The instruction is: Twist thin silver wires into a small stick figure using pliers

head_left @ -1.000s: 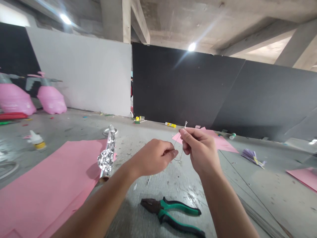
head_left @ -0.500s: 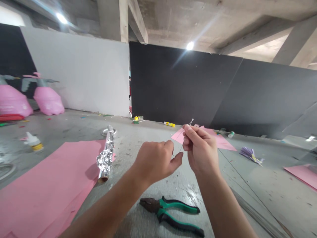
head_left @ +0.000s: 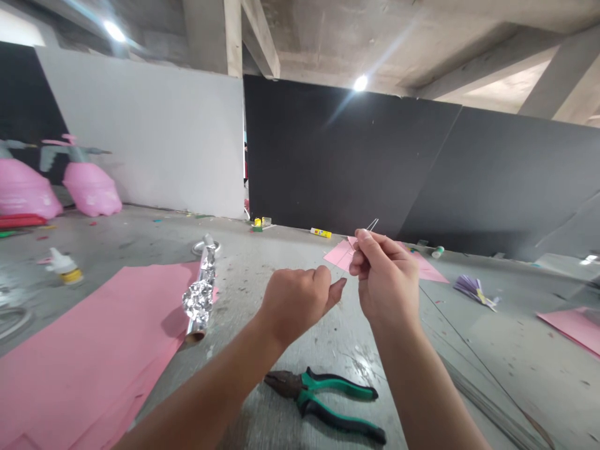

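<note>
Thin wire (head_left: 374, 224) sticks up in two strands above my right hand (head_left: 387, 272), pinched between its thumb and fingers. From that grip the wire runs down and left toward my left hand (head_left: 297, 300), whose fingers are curled with the thumb against the wire's lower part; the exact contact is hard to see. On the table below my wrists lie pliers (head_left: 328, 403) with green and black handles, jaws pointing left and partly behind my left forearm.
Pink paper sheets (head_left: 94, 337) cover the left, with a foil roll (head_left: 197, 300) at their edge. A glue bottle (head_left: 64, 265) and pink spray bottles (head_left: 91, 187) stand farther left. Long wires (head_left: 487, 394) lie at right, near purple strips (head_left: 471, 290). Black panels (head_left: 337, 156) rise behind.
My right hand has shifted slightly right, carrying the wire, and its upper ends lean further right. My left hand has moved little. The pliers stay in place.
</note>
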Demonstrator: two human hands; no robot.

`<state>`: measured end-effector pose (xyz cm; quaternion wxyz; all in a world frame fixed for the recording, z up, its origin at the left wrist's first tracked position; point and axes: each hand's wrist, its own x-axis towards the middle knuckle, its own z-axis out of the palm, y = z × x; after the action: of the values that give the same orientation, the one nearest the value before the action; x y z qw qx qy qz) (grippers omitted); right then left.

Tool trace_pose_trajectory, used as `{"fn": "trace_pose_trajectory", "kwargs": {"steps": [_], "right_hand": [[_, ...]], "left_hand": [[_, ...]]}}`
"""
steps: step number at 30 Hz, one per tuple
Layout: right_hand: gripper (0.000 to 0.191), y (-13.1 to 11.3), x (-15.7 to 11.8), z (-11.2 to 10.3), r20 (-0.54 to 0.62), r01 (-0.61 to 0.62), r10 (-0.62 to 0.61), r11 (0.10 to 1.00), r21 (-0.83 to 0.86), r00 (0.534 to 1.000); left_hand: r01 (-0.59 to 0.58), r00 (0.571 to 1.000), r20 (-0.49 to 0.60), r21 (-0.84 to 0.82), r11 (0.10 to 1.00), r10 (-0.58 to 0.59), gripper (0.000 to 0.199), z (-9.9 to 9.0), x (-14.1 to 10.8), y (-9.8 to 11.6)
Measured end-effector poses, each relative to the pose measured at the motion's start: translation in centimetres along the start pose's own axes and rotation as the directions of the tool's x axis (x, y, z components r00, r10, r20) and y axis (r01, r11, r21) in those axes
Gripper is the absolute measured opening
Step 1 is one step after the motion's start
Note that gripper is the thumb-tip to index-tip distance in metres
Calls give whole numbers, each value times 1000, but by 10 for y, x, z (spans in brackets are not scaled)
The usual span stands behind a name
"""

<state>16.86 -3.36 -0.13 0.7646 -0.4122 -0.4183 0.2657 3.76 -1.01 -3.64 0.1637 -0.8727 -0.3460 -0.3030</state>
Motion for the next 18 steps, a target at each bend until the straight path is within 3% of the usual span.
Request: {"fn": "trace_pose_trajectory", "kwargs": {"steps": [11, 18], "right_hand": [[16, -1, 0, -1, -35, 18, -18, 1000, -16, 999], [16, 0, 0, 0, -46, 6, -5, 1000, 9, 999]], "left_hand": [[121, 992, 50, -35, 992, -119, 48, 11, -1, 8], [169, 983, -73, -9, 986, -170, 51, 14, -4, 7]]}}
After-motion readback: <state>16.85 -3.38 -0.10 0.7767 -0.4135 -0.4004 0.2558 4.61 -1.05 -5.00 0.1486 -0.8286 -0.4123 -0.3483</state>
